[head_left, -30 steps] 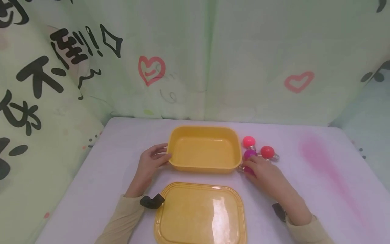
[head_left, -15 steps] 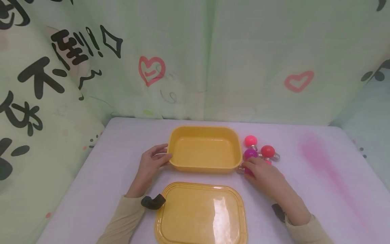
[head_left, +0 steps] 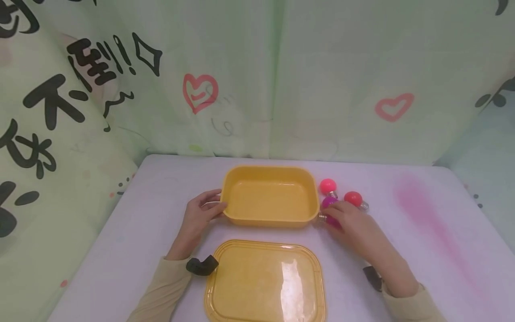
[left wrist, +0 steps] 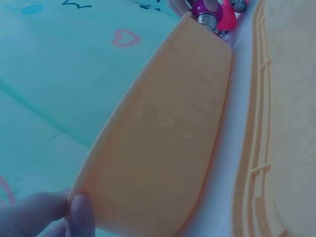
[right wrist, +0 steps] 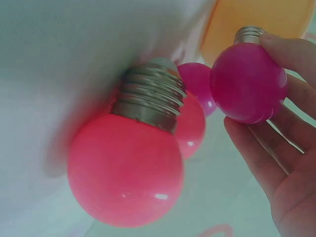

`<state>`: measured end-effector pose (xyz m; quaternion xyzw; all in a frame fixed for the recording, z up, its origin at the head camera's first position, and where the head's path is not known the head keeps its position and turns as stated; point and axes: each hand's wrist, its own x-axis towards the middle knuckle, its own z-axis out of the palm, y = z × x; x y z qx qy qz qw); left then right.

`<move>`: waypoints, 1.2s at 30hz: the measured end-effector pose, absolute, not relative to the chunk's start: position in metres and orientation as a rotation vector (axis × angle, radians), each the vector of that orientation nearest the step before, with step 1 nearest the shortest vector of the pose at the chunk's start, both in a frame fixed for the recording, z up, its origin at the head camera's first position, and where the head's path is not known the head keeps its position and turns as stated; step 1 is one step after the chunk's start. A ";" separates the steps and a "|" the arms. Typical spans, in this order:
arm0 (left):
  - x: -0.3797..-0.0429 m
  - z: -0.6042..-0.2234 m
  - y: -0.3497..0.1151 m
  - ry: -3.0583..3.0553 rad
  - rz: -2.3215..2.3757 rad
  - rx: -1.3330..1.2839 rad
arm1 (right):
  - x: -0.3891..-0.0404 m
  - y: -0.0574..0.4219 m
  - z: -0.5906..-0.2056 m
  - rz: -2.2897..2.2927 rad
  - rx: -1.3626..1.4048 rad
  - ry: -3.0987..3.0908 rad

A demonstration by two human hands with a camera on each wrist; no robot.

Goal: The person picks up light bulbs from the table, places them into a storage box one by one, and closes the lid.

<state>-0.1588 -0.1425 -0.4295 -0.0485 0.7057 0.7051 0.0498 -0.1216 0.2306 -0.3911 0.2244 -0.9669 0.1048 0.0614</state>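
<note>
While the right hand (head_left: 354, 226) pinches it, the purple bulb (right wrist: 247, 81): smooth, glossy globe of deep magenta-purple, with a short, silvery, screw-threaded base.
Bulb's place: just beside the near right corner of the yellow box (head_left: 269, 197); whether it touches the bench (head_left: 181, 174) cannot be told.
Bulb's direction: base leftward, towards the box; long axis roughly crosswise, globe partly under the fingers in the head view.
Right grip: closed on the purple bulb, digits against opposite sides of it.
Left grip: the left hand (head_left: 199, 214) pinches the box's rim at its left end.
Yellow box: plastic-looking rounded rectangle, smooth-walled, long axis running left to right.
Neighbouring bulbs: second purple bulb (head_left: 330, 201), pink bulb (head_left: 327, 186) and red bulb (head_left: 352, 198), shiny and round, clustered right of the box.
Yellow lid (head_left: 249, 281): flat, glossy, with a grooved border, lying nearer the person.
Backdrop: pale green curtain (head_left: 322, 71), printed with hearts and black lettering.
</note>
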 end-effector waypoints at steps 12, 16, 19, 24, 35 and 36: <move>-0.158 -0.429 -0.144 2.143 2.157 -0.149 | -0.119 0.232 -0.378 0.340 0.701 -2.847; -0.157 -0.429 -0.145 2.148 2.169 -0.160 | -0.121 0.232 -0.377 0.347 0.732 -2.802; -0.158 -0.430 -0.146 2.150 2.164 -0.151 | -0.120 0.233 -0.376 0.343 0.733 -2.792; -0.159 -0.431 -0.146 2.155 2.147 -0.143 | -0.119 0.233 -0.371 0.362 0.693 -2.806; -0.160 -0.431 -0.145 2.139 2.142 -0.144 | -0.121 0.228 -0.367 0.437 0.695 -2.703; -0.160 -0.431 -0.144 2.139 2.141 -0.145 | -0.121 0.228 -0.366 0.437 0.696 -2.706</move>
